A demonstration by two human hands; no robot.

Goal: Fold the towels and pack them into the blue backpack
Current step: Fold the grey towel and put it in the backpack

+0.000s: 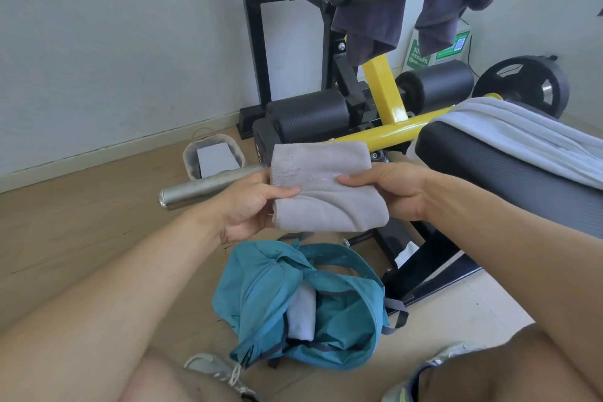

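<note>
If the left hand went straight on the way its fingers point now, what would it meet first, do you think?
Probably the right hand: the left hand points across the folded towel they both hold, towards the right thumb. Depth is hard to judge.

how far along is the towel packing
Done: one folded pale towel already sits inside the open blue backpack. In hand: left hand and right hand hold a folded grey towel above it. Left: a white towel lies on the bench.

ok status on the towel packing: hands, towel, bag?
Left hand and right hand both grip folded grey towel, held above open blue backpack. White towel already inside. Nothing blocking the opening.
</note>
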